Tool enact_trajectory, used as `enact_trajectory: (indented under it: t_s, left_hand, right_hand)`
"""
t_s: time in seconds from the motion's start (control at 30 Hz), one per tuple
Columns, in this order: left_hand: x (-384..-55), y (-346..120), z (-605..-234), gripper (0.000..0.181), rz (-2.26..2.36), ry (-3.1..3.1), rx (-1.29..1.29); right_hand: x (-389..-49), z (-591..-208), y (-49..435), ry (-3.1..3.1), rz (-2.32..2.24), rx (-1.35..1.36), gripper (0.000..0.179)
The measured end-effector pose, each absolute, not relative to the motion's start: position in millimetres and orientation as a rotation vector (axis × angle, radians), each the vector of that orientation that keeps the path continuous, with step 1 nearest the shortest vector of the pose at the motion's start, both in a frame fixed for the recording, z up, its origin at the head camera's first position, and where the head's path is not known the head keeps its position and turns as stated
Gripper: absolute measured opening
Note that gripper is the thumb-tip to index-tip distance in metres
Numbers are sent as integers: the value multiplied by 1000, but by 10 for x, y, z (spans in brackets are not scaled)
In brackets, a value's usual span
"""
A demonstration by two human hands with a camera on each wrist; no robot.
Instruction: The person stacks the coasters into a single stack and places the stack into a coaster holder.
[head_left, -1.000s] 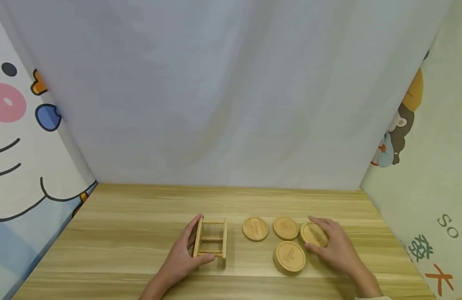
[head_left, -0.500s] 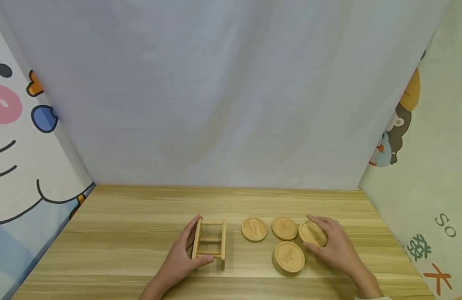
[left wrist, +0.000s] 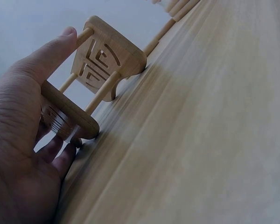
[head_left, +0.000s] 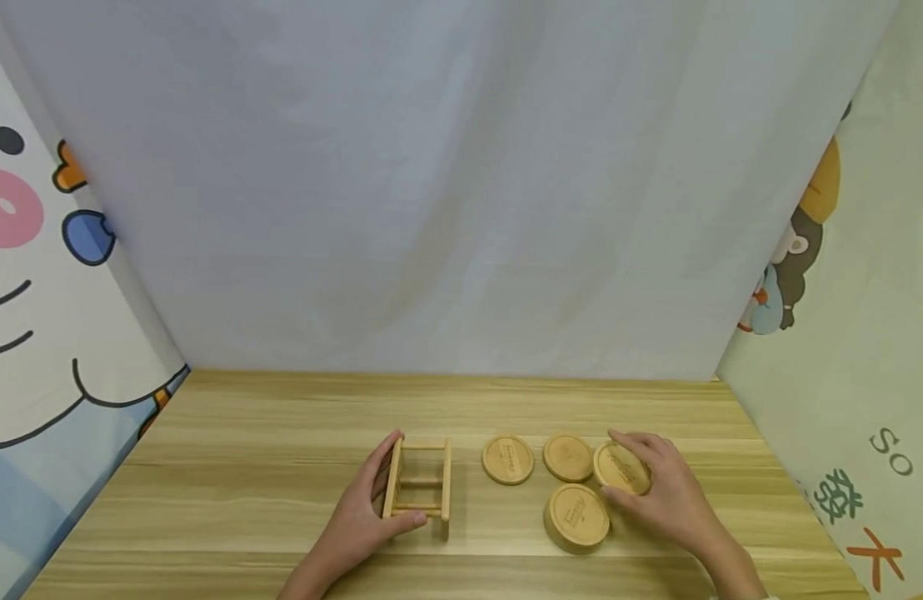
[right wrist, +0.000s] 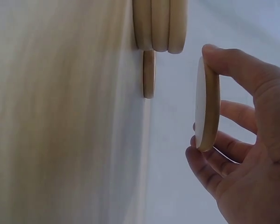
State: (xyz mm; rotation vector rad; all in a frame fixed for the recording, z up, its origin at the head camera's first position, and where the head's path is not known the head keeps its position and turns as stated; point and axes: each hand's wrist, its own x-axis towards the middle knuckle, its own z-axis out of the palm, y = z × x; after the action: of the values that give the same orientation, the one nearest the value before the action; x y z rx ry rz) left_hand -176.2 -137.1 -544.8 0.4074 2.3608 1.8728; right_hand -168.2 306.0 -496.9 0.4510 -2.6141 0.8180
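On the left, my left hand [head_left: 356,517] grips a small wooden coaster holder [head_left: 447,485], its thumb along the near rod and its fingers behind the left side panel. The holder stands on the table, and its slotted end panel [left wrist: 105,58] shows in the left wrist view. With thumb and fingertips, my right hand [head_left: 675,496] holds a round wooden coaster [head_left: 621,468] by its edge. In the right wrist view this coaster [right wrist: 211,112] is lifted off the table, its pale underside showing. Close to its left lies a stack of engraved coasters [head_left: 577,517].
Two single coasters lie flat behind the stack: a left coaster [head_left: 508,460] and a middle coaster [head_left: 568,458]. The wood-grain table [head_left: 296,433] ends at a pale curtain [head_left: 461,208]. Cartoon-printed panels [head_left: 42,333] flank the table.
My right hand has shifted very slightly left with the coaster. My left hand and the holder keep their place; the head view has moved a little.
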Motion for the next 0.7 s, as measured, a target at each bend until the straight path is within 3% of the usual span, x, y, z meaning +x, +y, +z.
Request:
enact_trajectory:
  t_s: [0.7]
  left_hand:
    - [-1779,-1355,-5492,112,1866,2369,385]
  right_hand:
    - [-1659,-4954,2990,-2584,783,567,80]
